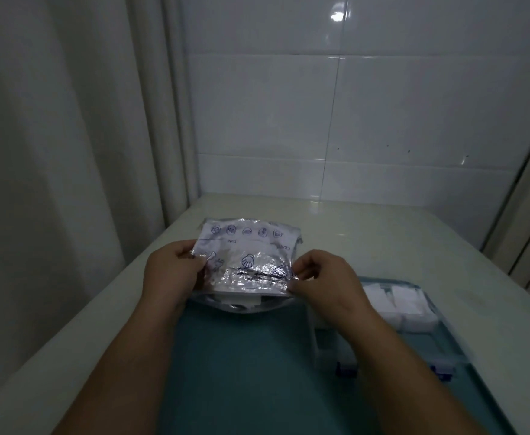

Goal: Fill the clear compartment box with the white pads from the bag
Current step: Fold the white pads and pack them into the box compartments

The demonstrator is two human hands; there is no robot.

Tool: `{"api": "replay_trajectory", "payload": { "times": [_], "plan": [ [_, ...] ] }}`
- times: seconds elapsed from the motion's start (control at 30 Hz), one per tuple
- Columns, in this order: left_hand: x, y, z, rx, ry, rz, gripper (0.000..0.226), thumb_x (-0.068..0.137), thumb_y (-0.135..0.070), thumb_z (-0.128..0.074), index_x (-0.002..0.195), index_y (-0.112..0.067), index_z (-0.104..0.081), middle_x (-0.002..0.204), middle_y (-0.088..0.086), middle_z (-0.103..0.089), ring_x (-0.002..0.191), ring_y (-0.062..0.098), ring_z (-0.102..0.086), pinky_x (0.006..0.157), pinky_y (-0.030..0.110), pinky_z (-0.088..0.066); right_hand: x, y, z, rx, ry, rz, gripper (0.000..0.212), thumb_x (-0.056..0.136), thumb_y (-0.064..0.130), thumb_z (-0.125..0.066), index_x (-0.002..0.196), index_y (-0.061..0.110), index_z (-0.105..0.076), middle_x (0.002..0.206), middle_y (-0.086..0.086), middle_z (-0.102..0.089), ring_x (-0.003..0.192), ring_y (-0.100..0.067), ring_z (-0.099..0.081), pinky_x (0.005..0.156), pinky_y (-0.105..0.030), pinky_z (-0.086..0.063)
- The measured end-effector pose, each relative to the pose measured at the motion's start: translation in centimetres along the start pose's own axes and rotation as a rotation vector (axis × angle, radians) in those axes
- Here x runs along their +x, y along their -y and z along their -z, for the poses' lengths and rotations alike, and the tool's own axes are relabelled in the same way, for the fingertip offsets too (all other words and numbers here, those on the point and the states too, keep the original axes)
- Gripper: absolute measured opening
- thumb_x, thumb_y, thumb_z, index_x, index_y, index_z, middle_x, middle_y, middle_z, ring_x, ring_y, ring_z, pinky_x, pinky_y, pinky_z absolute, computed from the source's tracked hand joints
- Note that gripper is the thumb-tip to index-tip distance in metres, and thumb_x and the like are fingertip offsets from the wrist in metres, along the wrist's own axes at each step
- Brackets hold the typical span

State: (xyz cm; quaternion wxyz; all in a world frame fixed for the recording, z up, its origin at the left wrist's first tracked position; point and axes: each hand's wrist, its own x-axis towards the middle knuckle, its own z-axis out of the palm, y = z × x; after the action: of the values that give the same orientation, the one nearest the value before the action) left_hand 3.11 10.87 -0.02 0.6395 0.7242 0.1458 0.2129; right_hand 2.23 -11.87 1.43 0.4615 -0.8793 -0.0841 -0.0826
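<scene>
White-tiled wall (pixel 383 105), pale countertop (pixel 383 246), teal mat (pixel 241 365), left hand (pixel 171 273) and right hand (pixel 323 277) pinching bag (pixel 248 249), white pads (pixel 395 302) in clear box (pixel 445 332)

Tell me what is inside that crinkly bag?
White pads show at the near mouth of the bag. How many cannot be told: glare, print, the left hand and right hand cover the rest.

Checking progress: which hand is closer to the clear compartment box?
Right. The right hand pinches the bag beside the clear compartment box; the left hand grips the bag's far side, farther away.
</scene>
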Motion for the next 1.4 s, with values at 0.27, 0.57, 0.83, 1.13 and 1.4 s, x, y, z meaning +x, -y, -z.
{"api": "replay_trajectory", "payload": {
  "times": [0.27,0.57,0.83,1.13,1.4],
  "plan": [
    [0.1,-0.5,-0.2,-0.229,0.085,-0.018,0.032,0.086,0.009,-0.057,0.097,-0.018,-0.071,0.075,-0.003,-0.074,0.068,0.016,-0.064,0.067,0.028,-0.052,0.3,-0.5,-0.6,0.49,0.081,-0.279,0.095,0.054,0.085,-0.065,0.123,0.021,-0.058,0.1,0.005,-0.069,0.086,-0.017,-0.067,0.082,-0.042,-0.054],
    [0.0,-0.5,0.6,-0.108,0.082,-0.014,0.028,0.071,-0.043,-0.068,0.091,-0.025,-0.075,0.091,0.001,-0.075,0.088,0.025,-0.07,0.084,0.045,-0.053,-0.1,0.0,-0.7,0.281,0.026,-0.032,0.027,0.081,0.011,-0.072,0.102,0.024,-0.062,0.09,0.001,-0.073,0.08,-0.021,-0.07,0.076,-0.042,-0.059],
    [0.1,-0.9,0.7,-0.427,0.245,0.162,0.02,0.088,-0.012,-0.062,0.102,0.001,-0.068,0.087,0.019,-0.074,0.065,0.025,-0.071,0.056,0.028,-0.056,-0.6,0.5,-0.5,0.338,0.126,-0.016,0.026,0.086,0.03,-0.068,0.11,0.025,-0.06,0.101,0.003,-0.071,0.089,-0.018,-0.069,0.077,-0.042,-0.06],
    [0.3,-0.3,0.0,-0.349,0.119,0.064,0.015,0.087,-0.021,-0.068,0.088,-0.007,-0.073,0.084,0.017,-0.074,0.074,0.029,-0.072,0.073,0.04,-0.058,-0.8,0.7,-0.8,0.079,0.076,0.036,0.03,0.09,0.049,-0.056,0.079,0.022,-0.059,0.071,0.008,-0.06,0.061,-0.001,-0.052,0.055,-0.021,-0.037],
    [-0.2,-0.3,-0.8,-0.235,0.042,-0.063,0.022,0.09,-0.035,-0.064,0.075,-0.024,-0.076,0.082,0.003,-0.076,0.083,0.027,-0.071,0.082,0.045,-0.054,-0.8,0.6,-1.3,0.129,0.039,0.051,0.03,0.094,0.038,-0.057,0.074,0.016,-0.063,0.062,0.006,-0.06,0.053,0.0,-0.05,0.053,-0.021,-0.039]
  ]
}}
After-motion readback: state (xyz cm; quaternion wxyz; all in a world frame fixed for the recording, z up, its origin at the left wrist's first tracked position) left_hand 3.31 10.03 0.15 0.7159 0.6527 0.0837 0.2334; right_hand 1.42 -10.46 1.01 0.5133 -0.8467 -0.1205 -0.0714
